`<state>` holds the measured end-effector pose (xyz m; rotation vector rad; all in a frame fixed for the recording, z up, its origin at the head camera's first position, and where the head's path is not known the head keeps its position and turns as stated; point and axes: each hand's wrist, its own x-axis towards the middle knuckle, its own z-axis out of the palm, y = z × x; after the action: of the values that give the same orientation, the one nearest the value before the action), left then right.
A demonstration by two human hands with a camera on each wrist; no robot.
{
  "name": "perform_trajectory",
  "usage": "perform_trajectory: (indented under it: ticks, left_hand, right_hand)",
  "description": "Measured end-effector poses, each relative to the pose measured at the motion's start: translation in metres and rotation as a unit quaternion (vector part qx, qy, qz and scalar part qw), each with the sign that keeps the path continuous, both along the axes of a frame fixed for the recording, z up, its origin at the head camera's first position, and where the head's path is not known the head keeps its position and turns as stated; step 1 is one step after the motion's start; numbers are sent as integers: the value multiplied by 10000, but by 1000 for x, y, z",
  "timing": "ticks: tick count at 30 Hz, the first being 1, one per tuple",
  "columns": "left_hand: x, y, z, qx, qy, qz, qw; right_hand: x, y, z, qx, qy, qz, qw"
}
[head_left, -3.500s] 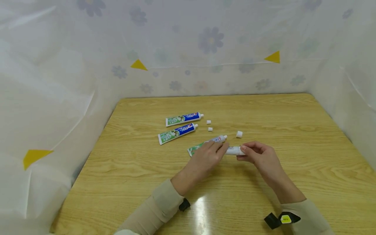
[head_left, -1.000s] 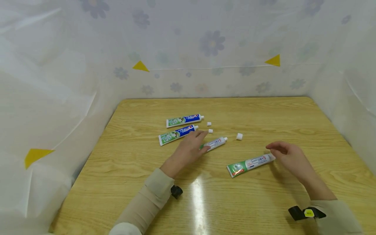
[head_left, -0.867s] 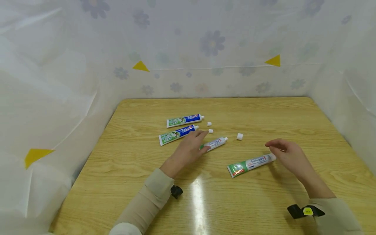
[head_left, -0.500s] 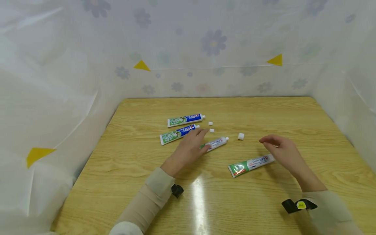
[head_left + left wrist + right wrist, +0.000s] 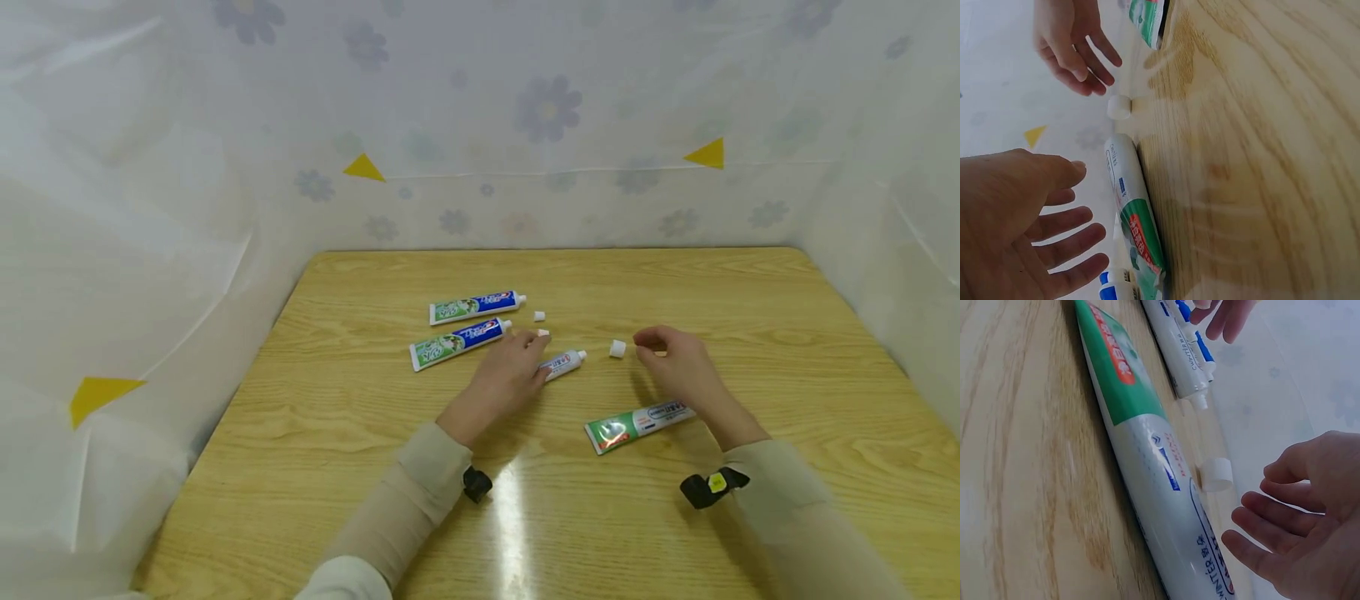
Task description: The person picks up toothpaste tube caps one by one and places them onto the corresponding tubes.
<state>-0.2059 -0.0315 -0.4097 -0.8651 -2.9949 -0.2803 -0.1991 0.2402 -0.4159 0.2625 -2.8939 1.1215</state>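
Note:
My left hand (image 5: 506,379) hovers over an uncapped green-and-white toothpaste tube (image 5: 564,364), hiding its green end. In the left wrist view its fingers are spread and hold nothing. My right hand (image 5: 678,362) is just right of a loose white cap (image 5: 617,348), its fingers loosely bent and apart from it in the right wrist view. A second green-and-white toothpaste tube (image 5: 637,425) lies nearer me, its cap end hidden by the right hand. Two blue-and-green toothpaste tubes (image 5: 477,307) lie uncapped at the back left.
Near the blue-and-green tubes' nozzles lie two small white caps; the farther cap (image 5: 539,317) shows whole, the nearer cap (image 5: 543,333) is partly behind the left fingers. A pale flowered sheet (image 5: 547,200) stands round the back and sides of the wooden table (image 5: 750,292).
Both hands earlier held the second green-and-white tube; now it lies on the table at the right. The right hand has moved left to the loose cap. The left hand has shifted slightly right.

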Motion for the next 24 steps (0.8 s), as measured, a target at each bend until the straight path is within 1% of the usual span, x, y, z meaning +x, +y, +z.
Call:
perform_trajectory:
  ticks: [3, 8, 13, 17, 24]
  left_hand:
    - [-1, 4, -3, -184, -94, 84, 9998]
    - [-3, 8, -9, -230, -270, 146, 9993]
    - [-3, 9, -14, -314, -369, 184, 9987]
    - [-2, 9, -16, -418, -211, 131, 9988]
    - [1, 10, -18, -597, 243, -54, 9979]
  right_hand:
    - [-7, -6, -3, 90, -73, 27, 9999]
    - [-14, -14, -7, 134, -332, 56, 9993]
    - [-17, -21, -10, 144, -240, 117, 9995]
    - [-18, -23, -14, 250, -119, 101, 9996]
    - [-18, -24, -20, 475, 26, 71, 9988]
